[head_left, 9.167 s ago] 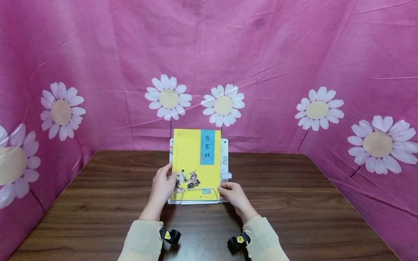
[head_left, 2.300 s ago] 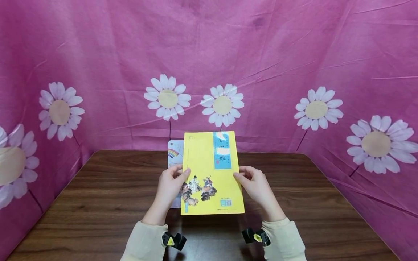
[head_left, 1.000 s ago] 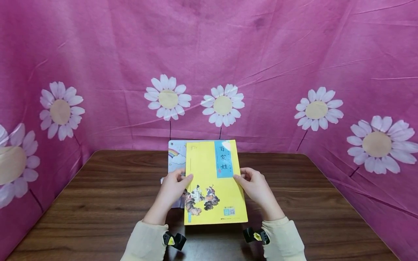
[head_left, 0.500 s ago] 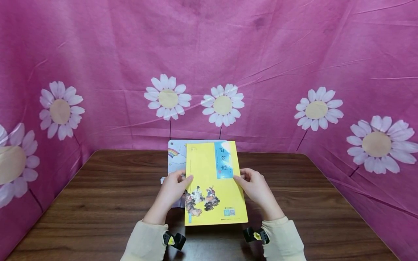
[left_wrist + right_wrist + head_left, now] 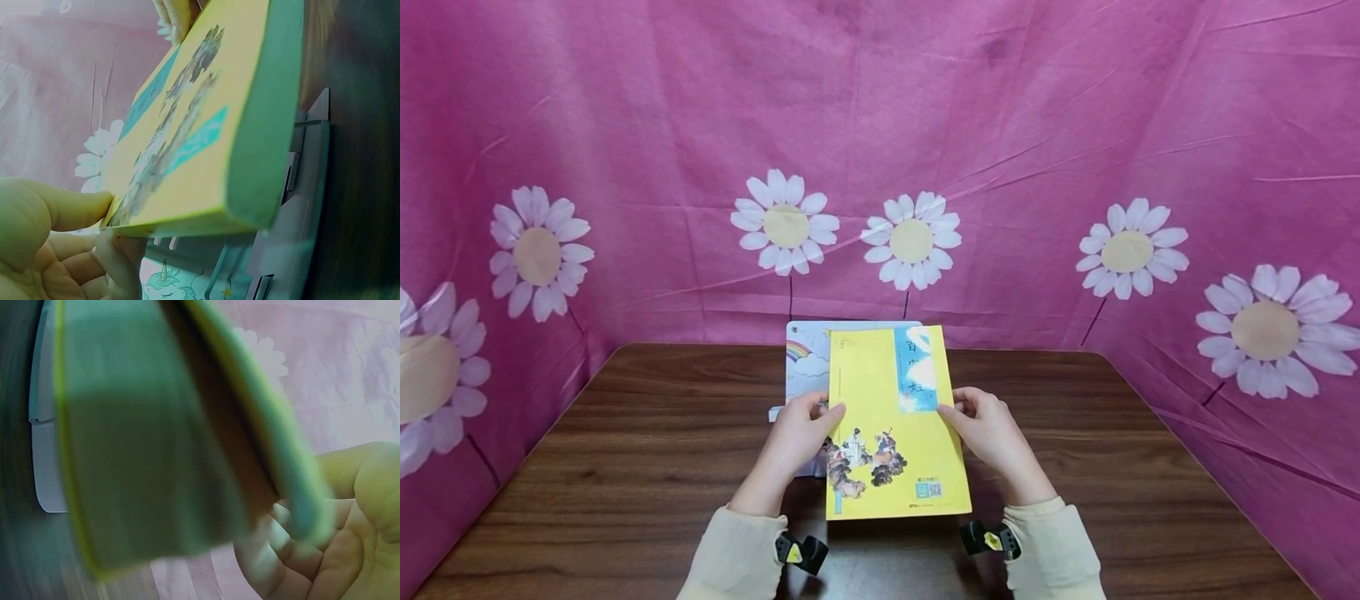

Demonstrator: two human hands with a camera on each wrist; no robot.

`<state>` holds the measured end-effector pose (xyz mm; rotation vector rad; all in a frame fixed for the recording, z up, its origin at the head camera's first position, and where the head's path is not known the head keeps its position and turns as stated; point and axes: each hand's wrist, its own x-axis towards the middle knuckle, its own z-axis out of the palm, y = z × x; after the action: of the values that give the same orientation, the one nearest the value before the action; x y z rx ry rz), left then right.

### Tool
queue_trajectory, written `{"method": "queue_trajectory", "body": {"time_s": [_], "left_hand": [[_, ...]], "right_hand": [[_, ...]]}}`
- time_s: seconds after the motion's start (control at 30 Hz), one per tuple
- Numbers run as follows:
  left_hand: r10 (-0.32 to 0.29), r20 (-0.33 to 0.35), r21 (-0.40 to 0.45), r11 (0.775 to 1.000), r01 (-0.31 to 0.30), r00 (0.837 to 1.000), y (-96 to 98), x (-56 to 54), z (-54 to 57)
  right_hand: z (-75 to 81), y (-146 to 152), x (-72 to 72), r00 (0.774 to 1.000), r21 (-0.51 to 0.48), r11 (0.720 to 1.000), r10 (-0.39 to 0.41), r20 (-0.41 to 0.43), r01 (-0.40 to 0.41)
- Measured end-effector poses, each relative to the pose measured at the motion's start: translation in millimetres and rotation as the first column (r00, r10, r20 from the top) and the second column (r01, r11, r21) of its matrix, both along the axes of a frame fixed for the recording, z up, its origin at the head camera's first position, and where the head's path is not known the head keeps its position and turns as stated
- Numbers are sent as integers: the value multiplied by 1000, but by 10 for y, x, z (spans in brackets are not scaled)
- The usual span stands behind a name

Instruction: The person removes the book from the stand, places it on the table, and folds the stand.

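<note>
A yellow paperback book (image 5: 880, 379) with a blue title panel is held up in front of me, tilted back, between both hands. My left hand (image 5: 793, 437) pinches its left edge, thumb on the cover and fingers behind. On the opposite edge my right hand (image 5: 992, 433) does the same. Behind the book stands a pale book stand (image 5: 805, 387) with a rainbow and clouds, largely covered by it. The left wrist view shows a unicorn (image 5: 165, 289) on the stand's panel, below the book. In the right wrist view the page block (image 5: 137, 437) parts slightly near the front cover.
The stand is on a dark brown wooden table (image 5: 647, 433). A pink cloth (image 5: 1000, 108) printed with white daisies hangs around its back and sides. Each wrist carries a small black camera (image 5: 802, 552) over a cream sleeve.
Earlier the book stood on the stand behind its wire holder. Both hands have lifted it off, toward me and to the right, then lowered it. Over the last half second it barely moves.
</note>
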<state>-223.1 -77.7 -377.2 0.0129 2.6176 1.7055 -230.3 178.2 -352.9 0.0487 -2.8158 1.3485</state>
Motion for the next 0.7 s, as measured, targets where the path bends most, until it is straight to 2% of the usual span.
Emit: {"method": "queue_trajectory", "body": {"time_s": [0.43,0.7], "left_hand": [[-11,5,10,1000,11,1000,31,-2,-8],[-17,1,7,1000,17,1000,48,37,19]], "right_hand": [[6,59,17,998,-17,999,39,41,-38],[16,96,22,997,12,999,48,52,-49]]}}
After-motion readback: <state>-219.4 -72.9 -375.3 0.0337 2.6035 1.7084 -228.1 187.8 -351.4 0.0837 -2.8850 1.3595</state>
